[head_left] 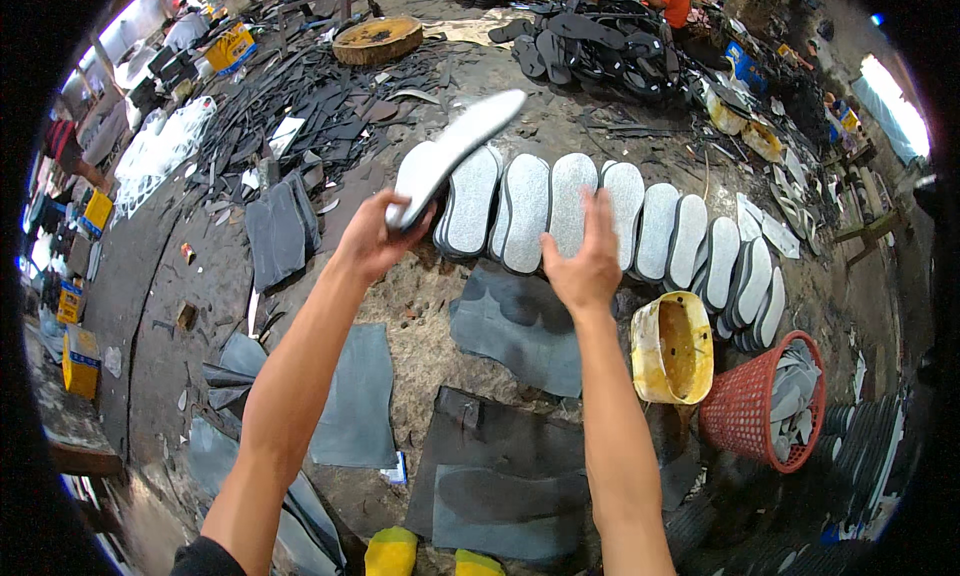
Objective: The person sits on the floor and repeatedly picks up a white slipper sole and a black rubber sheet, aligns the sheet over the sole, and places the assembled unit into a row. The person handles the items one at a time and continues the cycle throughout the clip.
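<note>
Sole [465, 154]: raised above the row's left end, tilted, far tip pointing away and to the right, pale face up.
Left hand [383, 234]: closed on the sole's near end, thumb along the edge, fingers curled beneath.
Left arm: stretched forward from lower left, angled inward.
Right hand [585, 266]: partly open, thumb spread, fingers pointing away, slightly blurred; over the row's middle, nothing in its grip; touching or just above, cannot tell.
Right arm: reaching nearly straight ahead from lower right.
Row [524, 214]: pale-topped, dark-edged, stacked side by side, curving nearer at right.
Tub [647, 354]: yellow, stained, just beside the row.
Basket [738, 408]: red, filled with grey scraps.
Sheets [515, 326]: dark, flat on the ground between the arms.
</note>
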Tool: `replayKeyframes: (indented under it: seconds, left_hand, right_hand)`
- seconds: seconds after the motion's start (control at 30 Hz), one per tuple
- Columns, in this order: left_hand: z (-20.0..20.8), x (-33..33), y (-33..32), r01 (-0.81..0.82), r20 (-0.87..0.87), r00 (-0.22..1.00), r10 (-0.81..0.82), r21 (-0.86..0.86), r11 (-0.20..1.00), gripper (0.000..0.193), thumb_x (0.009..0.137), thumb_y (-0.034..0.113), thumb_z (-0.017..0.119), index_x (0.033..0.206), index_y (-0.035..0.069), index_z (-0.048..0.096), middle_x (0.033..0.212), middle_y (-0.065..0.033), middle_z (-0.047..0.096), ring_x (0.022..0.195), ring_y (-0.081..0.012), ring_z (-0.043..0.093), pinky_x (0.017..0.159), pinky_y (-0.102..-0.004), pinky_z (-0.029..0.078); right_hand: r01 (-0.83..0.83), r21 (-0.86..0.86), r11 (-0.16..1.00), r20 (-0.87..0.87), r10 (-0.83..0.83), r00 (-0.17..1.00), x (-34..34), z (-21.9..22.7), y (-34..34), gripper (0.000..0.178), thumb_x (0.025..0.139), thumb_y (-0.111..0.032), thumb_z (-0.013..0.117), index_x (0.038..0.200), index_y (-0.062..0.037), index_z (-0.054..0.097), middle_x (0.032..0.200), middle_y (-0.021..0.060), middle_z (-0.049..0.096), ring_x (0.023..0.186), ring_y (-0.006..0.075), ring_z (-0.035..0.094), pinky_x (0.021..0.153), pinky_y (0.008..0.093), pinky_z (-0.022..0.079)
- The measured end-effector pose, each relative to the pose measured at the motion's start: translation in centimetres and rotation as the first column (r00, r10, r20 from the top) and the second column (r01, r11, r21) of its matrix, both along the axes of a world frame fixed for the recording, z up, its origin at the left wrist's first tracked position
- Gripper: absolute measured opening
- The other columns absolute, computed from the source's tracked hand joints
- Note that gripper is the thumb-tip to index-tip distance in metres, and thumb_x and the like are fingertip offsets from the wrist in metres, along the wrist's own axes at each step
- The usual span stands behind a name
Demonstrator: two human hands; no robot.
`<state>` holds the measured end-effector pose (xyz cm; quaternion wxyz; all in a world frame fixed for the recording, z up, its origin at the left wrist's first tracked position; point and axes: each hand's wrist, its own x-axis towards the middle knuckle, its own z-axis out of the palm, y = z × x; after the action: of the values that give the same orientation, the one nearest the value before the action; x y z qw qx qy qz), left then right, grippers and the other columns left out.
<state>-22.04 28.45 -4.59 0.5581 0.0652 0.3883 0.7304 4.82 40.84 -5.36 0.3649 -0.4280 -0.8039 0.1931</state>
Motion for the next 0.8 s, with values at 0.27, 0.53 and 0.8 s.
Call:
replayKeyframes:
  seconds: [0.27, 0.53, 0.8]
  left_hand:
    - [3.8, 12.9, -21.0, 0.244, 0.071, 0.967, -0.246, 0.039, 0.969, 0.066, 0.100, 0.028, 0.058, 0.156, 0.002, 0.034, 0.113, -0.0127, 0.068, 0.088, -0.0225, 0.071, 0.050, -0.0268, 0.058]
    - [-2.2, 22.8, -27.5, 0.416, 0.267, 0.879, -0.395, -0.027, 0.909, 0.061, 0.094, 0.056, 0.065, 0.132, 0.009, 0.059, 0.118, -0.0083, 0.068, 0.095, -0.0211, 0.064, 0.080, -0.0390, 0.054]
    - [-12.2, 22.3, -26.6, 0.465, -0.758, -0.584, -0.292, -0.607, 0.644, 0.104, 0.064, 0.042, 0.091, 0.155, 0.022, 0.042, 0.162, -0.0159, 0.033, 0.146, -0.0407, 0.035, 0.120, -0.0532, 0.030]
  right_hand:
    - [-0.537, -0.164, 0.827, -0.584, 0.358, 0.729, 13.1, 10.8, -9.8, 0.039, 0.086, -0.009, 0.081, 0.122, 0.0010, 0.069, 0.103, 0.0074, 0.075, 0.093, 0.0141, 0.069, 0.088, 0.0277, 0.054]
    - [-0.780, -0.313, 0.542, -0.936, -0.038, 0.349, 15.8, 9.4, -24.5, 0.050, 0.102, -0.041, 0.061, 0.136, -0.0042, 0.062, 0.118, 0.0086, 0.071, 0.111, 0.0160, 0.064, 0.098, 0.0304, 0.049]
    - [0.275, -0.380, 0.883, -0.524, -0.451, 0.722, 30.9, 5.6, -22.2, 0.019, 0.098, -0.019, 0.072, 0.105, -0.0048, 0.063, 0.101, -0.0008, 0.062, 0.095, 0.0092, 0.054, 0.091, 0.0263, 0.043]
